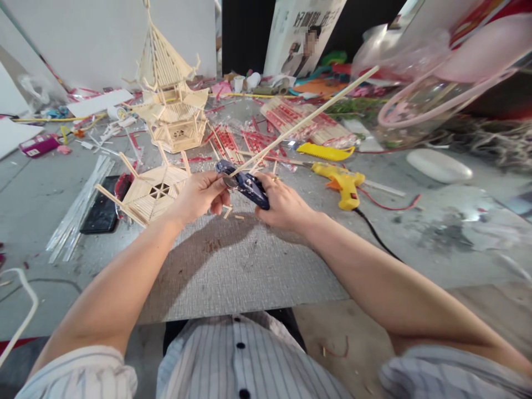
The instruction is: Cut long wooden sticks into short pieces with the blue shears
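Note:
My right hand (pixel 282 197) is closed around a dark blue hand cutter (pixel 251 188), held at a slant above the table. My left hand (pixel 210 191) pinches the lower end of a long, thin wooden stick (pixel 305 119) beside the cutter's head. From there the stick rises up and to the right; it looks doubled along part of its length. My fingers partly hide where stick and cutter meet. Small cut stick pieces (pixel 228 211) lie just below. Left of my left hand sits a hexagonal stick panel (pixel 153 194) with short posts standing up.
A pagoda model made of sticks (pixel 177 105) stands behind. Farther right are a yellow glue gun (pixel 343 183) with a black cord and a yellow saw-like tool (pixel 326 151). Packs of sticks (pixel 291 119), a black phone (pixel 100 219) and clear glue sticks (pixel 81 210) lie about.

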Motion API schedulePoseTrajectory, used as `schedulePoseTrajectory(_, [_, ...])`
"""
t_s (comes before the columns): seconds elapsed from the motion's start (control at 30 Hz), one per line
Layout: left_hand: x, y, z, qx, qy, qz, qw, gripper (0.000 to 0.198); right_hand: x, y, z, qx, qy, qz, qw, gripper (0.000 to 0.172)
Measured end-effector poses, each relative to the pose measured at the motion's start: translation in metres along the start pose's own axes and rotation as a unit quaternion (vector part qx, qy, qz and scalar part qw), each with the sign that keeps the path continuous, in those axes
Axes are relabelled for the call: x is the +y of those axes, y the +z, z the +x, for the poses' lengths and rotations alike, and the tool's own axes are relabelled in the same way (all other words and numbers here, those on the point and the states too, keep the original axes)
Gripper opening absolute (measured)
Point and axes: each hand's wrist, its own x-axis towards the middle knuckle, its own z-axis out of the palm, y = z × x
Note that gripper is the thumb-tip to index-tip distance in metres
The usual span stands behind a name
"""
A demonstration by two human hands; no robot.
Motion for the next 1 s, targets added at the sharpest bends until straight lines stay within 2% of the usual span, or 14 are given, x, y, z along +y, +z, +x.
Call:
schedulePoseTrajectory(0.2, [0.0034, 0.0009, -0.0013, 0.016, 0.007, 0.015, 1.000, 0.032, 0.0027, 0.0011, -0.0007, 0.019, 0.015, -0.031, 0.999, 0.061])
schedulePoseTrajectory(0.6, [0.0051, -0.0013, -0.0015, 0.006, -0.005, -0.006, 1.000, 0.027, -0.0016, -0.0038, -0.0015, -0.019, 0.034, -0.077, 0.996, 0.055])
schedulePoseTrajectory(1.0, [0.0083, -0.0034, -0.0022, -0.003, -0.058, -0.010, 0.998, 0.027, -0.0043, -0.0072, -0.0022, -0.019, 0.037, -0.099, 0.994, 0.053])
